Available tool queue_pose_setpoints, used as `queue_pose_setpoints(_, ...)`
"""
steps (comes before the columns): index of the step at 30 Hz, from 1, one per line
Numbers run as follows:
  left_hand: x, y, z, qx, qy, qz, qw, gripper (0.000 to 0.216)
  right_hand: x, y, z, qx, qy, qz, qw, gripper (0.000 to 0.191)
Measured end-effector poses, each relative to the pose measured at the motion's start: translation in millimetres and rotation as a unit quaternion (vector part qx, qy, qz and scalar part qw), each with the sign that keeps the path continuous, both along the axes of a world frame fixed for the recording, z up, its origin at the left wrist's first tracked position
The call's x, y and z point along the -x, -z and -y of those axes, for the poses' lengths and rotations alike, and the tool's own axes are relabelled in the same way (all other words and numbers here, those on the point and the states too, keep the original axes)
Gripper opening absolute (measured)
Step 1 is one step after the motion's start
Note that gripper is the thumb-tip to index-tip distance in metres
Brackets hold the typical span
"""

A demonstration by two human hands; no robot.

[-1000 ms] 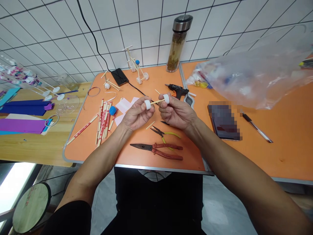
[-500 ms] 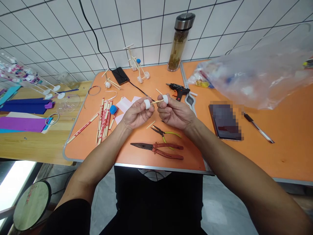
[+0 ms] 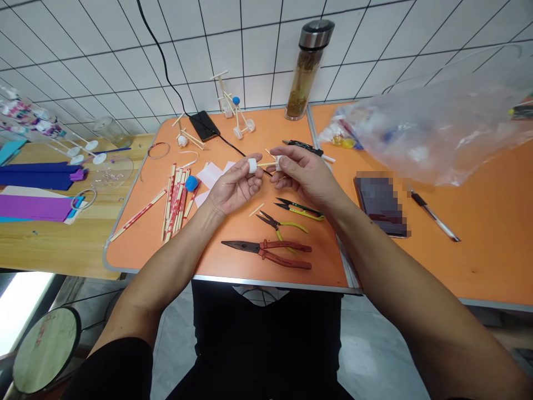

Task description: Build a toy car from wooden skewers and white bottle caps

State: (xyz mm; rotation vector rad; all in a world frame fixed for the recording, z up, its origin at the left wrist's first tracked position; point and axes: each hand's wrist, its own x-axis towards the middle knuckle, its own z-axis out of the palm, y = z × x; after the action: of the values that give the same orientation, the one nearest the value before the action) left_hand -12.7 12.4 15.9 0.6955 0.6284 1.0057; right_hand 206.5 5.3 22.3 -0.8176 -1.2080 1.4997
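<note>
Over the middle of the orange table, my left hand (image 3: 234,186) pinches a white bottle cap (image 3: 252,165) between thumb and fingers. A thin wooden stick (image 3: 266,164) runs across from it to a second white cap (image 3: 278,163), which my right hand (image 3: 306,175) grips and partly covers. Below the hands lie thread snips (image 3: 298,209), small yellow-handled pliers (image 3: 272,221) and red-handled long-nose pliers (image 3: 266,248). A short cut stick (image 3: 256,209) rests beside them. Behind my right hand, a black hot glue gun (image 3: 303,146) is mostly hidden.
Left of my hands lie several chopsticks in red wrappers (image 3: 177,203) and a blue cap (image 3: 192,183). A small stick tricycle (image 3: 235,108) and a tall tea bottle (image 3: 306,72) stand at the back. On the right are a phone (image 3: 378,205), a pen (image 3: 435,215) and a plastic bag (image 3: 416,128).
My right hand has turned over, its back now upward, and covers more of its cap and the glue gun. The snips beneath have come into view. My left hand still holds its cap.
</note>
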Motion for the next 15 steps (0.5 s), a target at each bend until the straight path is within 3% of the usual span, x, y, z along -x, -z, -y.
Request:
queue_pose_setpoints(4,1,-3.8,-3,-0.067,0.016,-0.065,0.995,0.03,-2,1.3,-4,-0.044,0.057,0.048,0.996,0.067)
queue_pose_setpoints(8,2,-4.1,-6,-0.152,-0.039,-0.169,0.973,0.05,1,6.9,-5,-0.072,0.071,0.074,0.992,0.068)
queue_pose_setpoints(12,6,-1.5,-12,-0.169,-0.076,-0.233,0.955,0.047,-1,10.6,-6,-0.097,0.082,0.134,0.983,0.067)
queue_pose_setpoints(15,19,-4.7,-23,-0.181,-0.152,-0.247,0.94,0.041,-10,8.2,-10,-0.131,0.166,0.177,0.961,0.056)
